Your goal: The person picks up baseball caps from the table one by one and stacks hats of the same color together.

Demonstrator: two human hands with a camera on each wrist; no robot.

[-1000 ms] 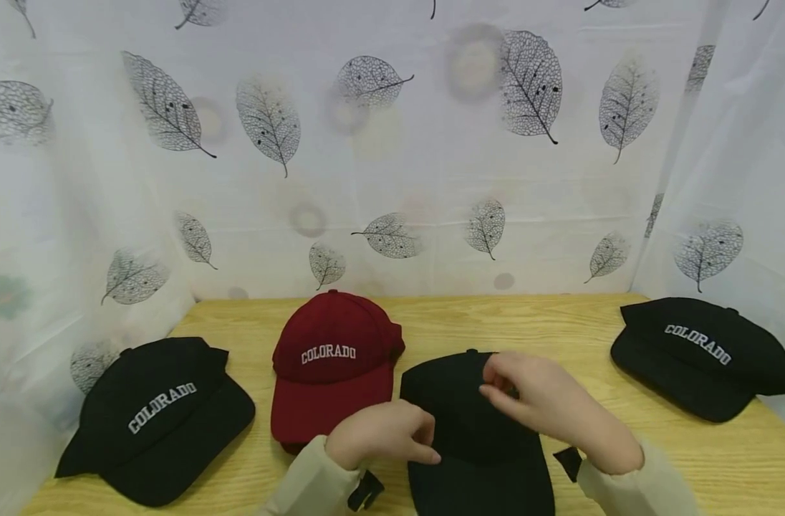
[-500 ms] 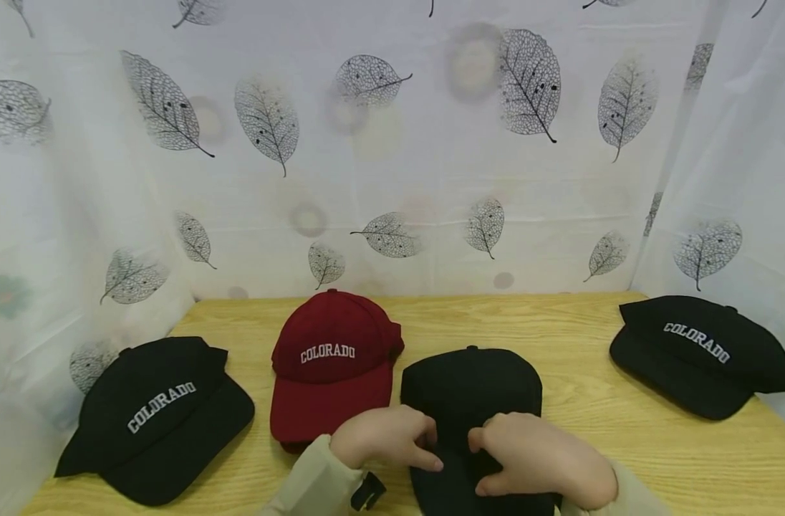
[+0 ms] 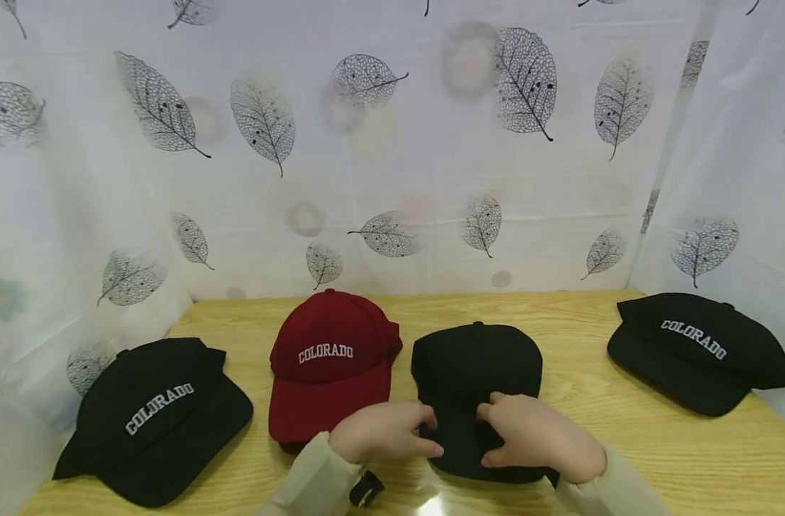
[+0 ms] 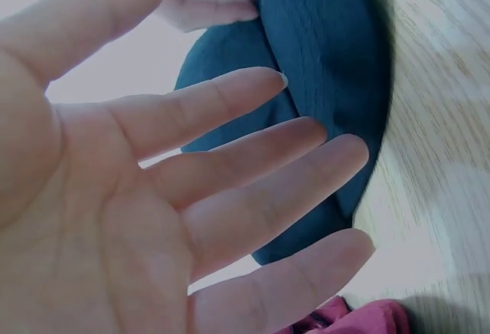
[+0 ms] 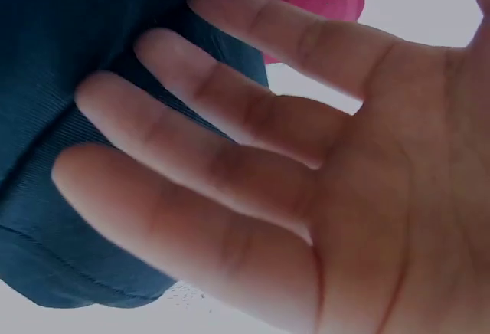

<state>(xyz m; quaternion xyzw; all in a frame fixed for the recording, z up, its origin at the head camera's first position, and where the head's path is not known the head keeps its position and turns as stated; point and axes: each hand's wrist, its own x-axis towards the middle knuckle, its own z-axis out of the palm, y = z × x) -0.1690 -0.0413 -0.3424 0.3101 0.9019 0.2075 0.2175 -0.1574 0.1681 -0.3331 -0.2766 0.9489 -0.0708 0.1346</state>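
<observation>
A black baseball cap (image 3: 476, 358) lies in the middle of the table, its brim toward me; no lettering shows on it in the head view. My right hand (image 3: 537, 433) is over the right part of the brim. In the right wrist view its fingers (image 5: 157, 123) are fairly straight, with the tips against the dark cloth. At the brim's left side is my left hand (image 3: 389, 430), its fingers (image 4: 260, 207) spread and almost straight in the left wrist view. Whether they touch the cap is hard to tell.
Just left of the middle cap stands a red cap (image 3: 331, 358) lettered COLORADO. Another black COLORADO cap (image 3: 167, 416) lies at the left, and one more black cap (image 3: 702, 351) at the far right. A leaf-print curtain (image 3: 392, 158) closes off the wooden table (image 3: 579, 322).
My right hand has come down from the crown to the brim. The middle cap has slid away from me, so its brim edge now shows. My left hand has barely moved.
</observation>
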